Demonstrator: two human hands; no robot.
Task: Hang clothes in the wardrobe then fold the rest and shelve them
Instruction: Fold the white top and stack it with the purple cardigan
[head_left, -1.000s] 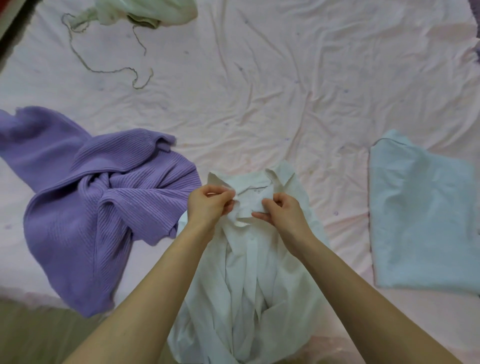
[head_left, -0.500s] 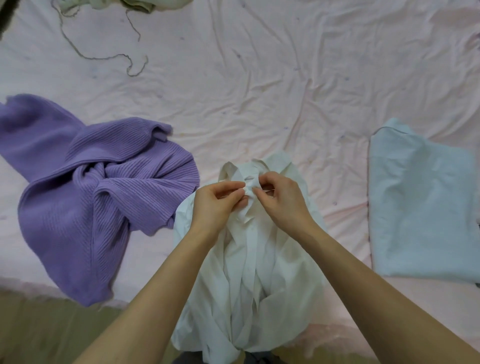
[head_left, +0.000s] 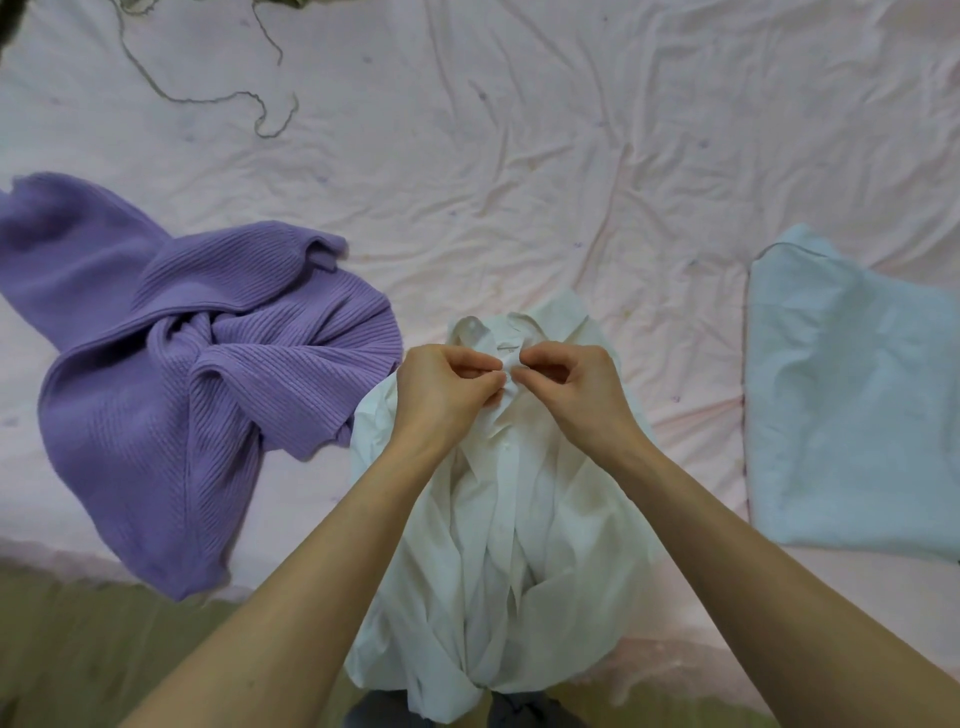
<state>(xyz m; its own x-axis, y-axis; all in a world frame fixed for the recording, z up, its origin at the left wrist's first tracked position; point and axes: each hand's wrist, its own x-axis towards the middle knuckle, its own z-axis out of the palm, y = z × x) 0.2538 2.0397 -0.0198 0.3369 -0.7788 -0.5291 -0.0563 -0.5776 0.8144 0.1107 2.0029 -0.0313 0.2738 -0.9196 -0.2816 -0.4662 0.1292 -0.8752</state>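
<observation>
Lower centre: shirt (head_left: 511, 530) on bed sheet (head_left: 519, 171), draped over near edge | centre left: sweater (head_left: 176, 374), touching shirt | right edge: folded garment (head_left: 852, 395), apart from shirt | upper left: cord (head_left: 208, 93)

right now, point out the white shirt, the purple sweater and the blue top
white shirt (head_left: 519, 519), head view, front placket
purple sweater (head_left: 208, 374), head view, twisted middle
blue top (head_left: 852, 395), head view, centre

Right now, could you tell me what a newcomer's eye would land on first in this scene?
Probably the two bare hands, left hand and right hand, pinching the collar of a white shirt at bottom centre. Next, the twisted purple sweater on the left, then the folded pale blue garment on the right, all on a wrinkled pink bedsheet.
</observation>
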